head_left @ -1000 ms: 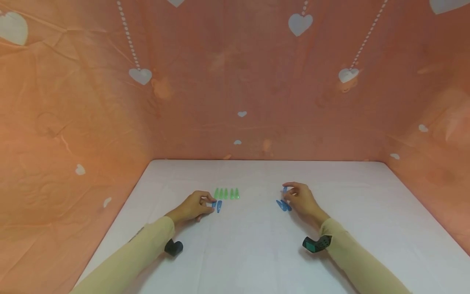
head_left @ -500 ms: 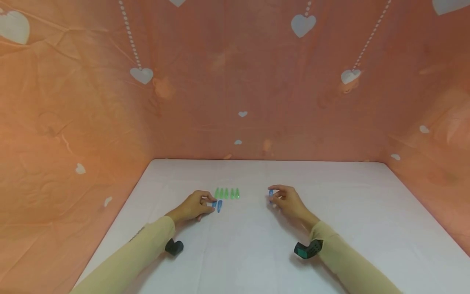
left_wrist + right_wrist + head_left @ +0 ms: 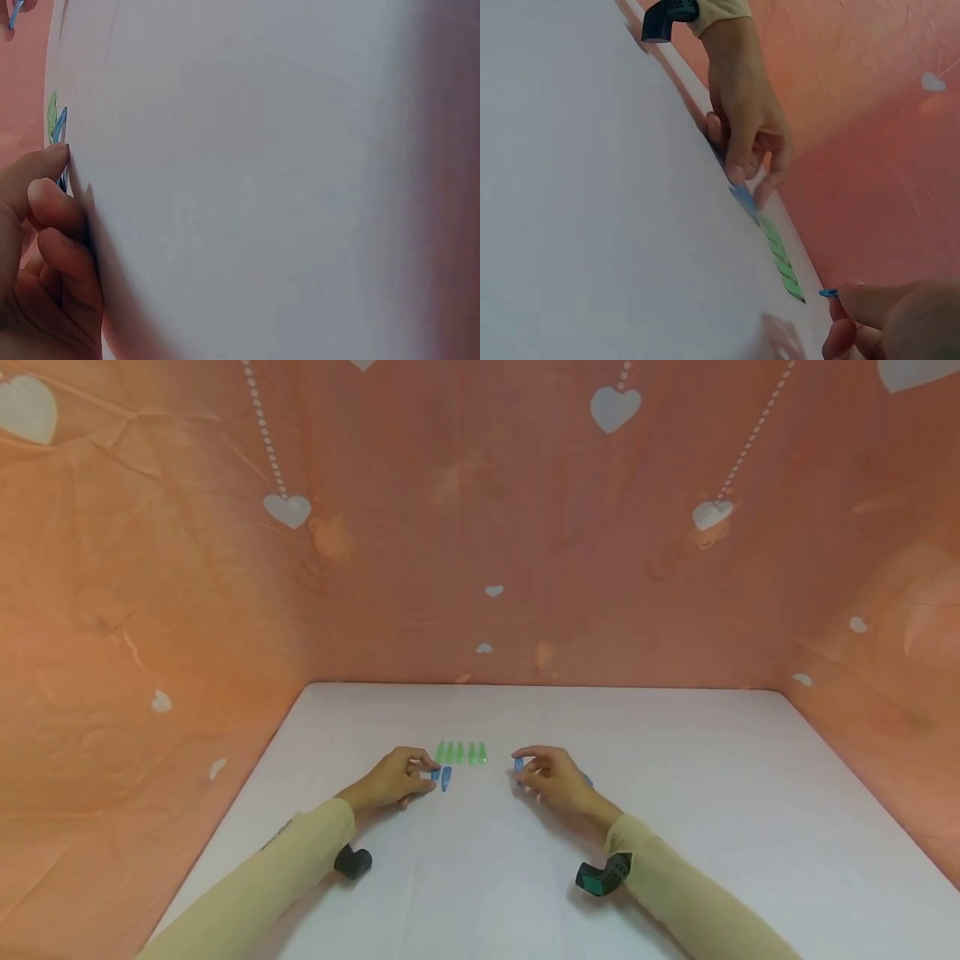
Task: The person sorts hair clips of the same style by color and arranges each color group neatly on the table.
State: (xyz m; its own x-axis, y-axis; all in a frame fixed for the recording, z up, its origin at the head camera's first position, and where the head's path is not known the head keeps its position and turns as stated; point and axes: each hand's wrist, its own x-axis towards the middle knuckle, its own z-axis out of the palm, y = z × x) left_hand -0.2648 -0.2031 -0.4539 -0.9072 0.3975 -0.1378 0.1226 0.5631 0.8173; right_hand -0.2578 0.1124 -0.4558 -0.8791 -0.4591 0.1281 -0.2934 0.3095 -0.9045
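Observation:
My left hand (image 3: 393, 777) rests on the table and pinches a blue snap hair clip (image 3: 435, 774) by its ends. Just right of it lies another blue hair clip (image 3: 446, 778). Behind these, several green hair clips (image 3: 461, 752) stand side by side in a row. My right hand (image 3: 558, 779) holds a blue hair clip (image 3: 518, 765) between thumb and finger, right of the row; the right wrist view also shows this clip (image 3: 829, 292) at the fingertips. Partly hidden behind the right hand, more blue (image 3: 587, 780) shows on the table.
A white cloth covers the table (image 3: 480, 877). Orange sheeting with white hearts (image 3: 615, 410) rises behind and at both sides. Each wrist carries a dark camera (image 3: 603, 875).
My right hand has lifted a blue hair clip from the small pile at the right and carried it left towards the row. The left hand keeps nearly the same place.

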